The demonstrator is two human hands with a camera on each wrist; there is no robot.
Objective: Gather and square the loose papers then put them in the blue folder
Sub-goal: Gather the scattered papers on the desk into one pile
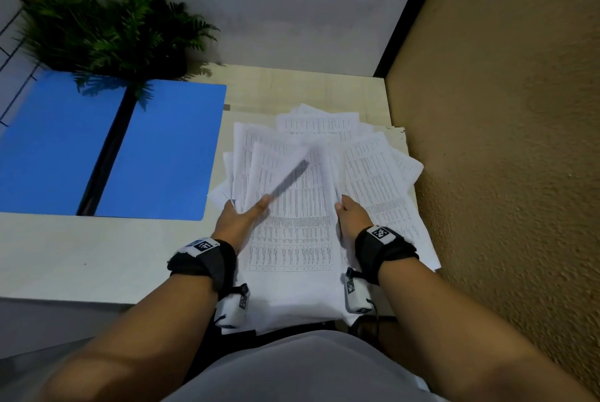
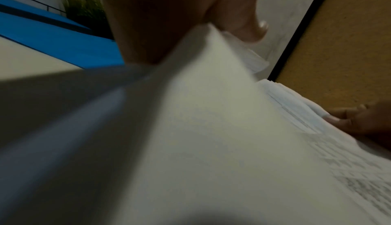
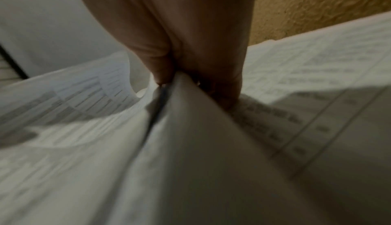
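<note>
In the head view the papers point(image 1: 302, 207) are seen fanned out on the desk point(image 1: 97, 255), just right of the folder point(image 1: 107, 148), which lies open and flat with its near edge set back from the desk's front edge. The fan's right side reaches the brown wall point(image 1: 503, 142) and its near sheets overhang the desk's front edge; bare desk is left in front of the folder and behind the papers. A plant point(image 1: 107, 28) stands behind the folder, its fronds overhanging it. The left hand point(image 1: 240, 220) is placed at the fan's left side, thumb laid on top and fingers tucked beneath, so sheets are pinched; the right hand point(image 1: 352, 216) is held at a seam between sheets right of centre, its fingertips hidden. In the left wrist view a raised edge of the papers point(image 2: 211, 111) is seen gripped between palm and thumb point(image 2: 253, 28) of the left hand point(image 2: 160, 19), with the folder point(image 2: 59, 41) behind and the right hand point(image 2: 363, 121) resting on the stack beyond. In the right wrist view, the right hand's point(image 3: 180, 36) grasp, hidden from the head camera, is shown: a lifted fold of the papers point(image 3: 190, 145) is pinched between thumb point(image 3: 156, 58) and fingers, with other sheets curling to the left.
</note>
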